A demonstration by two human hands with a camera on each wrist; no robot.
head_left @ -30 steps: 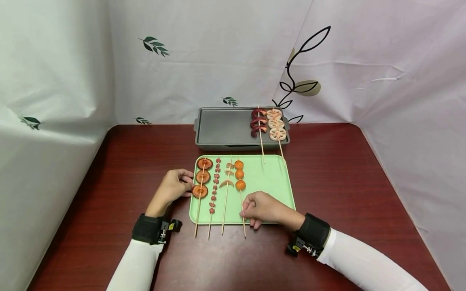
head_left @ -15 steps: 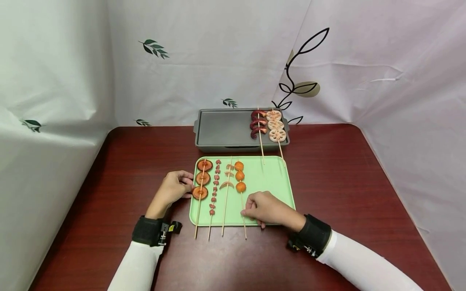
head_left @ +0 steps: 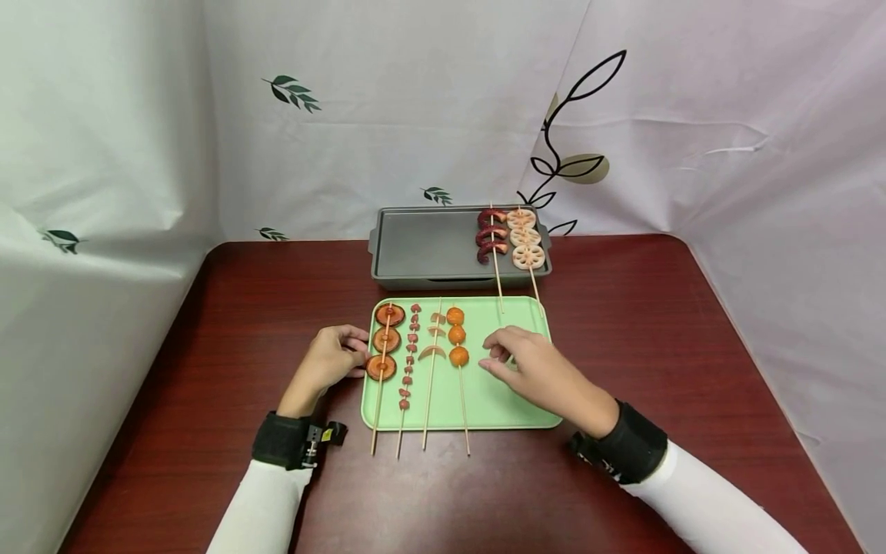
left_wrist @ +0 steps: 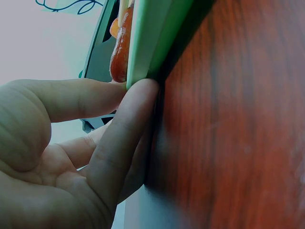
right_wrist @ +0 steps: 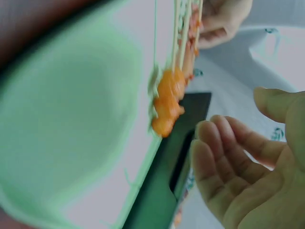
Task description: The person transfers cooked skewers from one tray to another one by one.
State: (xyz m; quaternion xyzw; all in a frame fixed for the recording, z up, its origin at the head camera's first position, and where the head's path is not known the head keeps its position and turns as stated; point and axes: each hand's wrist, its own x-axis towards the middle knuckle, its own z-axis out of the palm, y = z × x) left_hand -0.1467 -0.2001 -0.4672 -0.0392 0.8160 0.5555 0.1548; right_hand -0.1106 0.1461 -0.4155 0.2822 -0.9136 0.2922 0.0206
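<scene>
Left hand [head_left: 334, 355] pinches tray [head_left: 508, 408] at left rim; right hand [head_left: 543, 371], thumb and fingers apart, hovers right of orange skewer [head_left: 457, 335] on tray. Tray lies on counter [head_left: 173, 385], near grill [head_left: 429, 242].

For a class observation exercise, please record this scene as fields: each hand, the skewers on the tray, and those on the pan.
Left hand: pinches the left rim of the green tray
Right hand: above the tray, holding nothing
Tray skewers, left to right: round brown slices; small red pieces; pale curved pieces; orange balls
Grey pan skewers, left to right: dark red curled pieces; pale holed slices
</scene>
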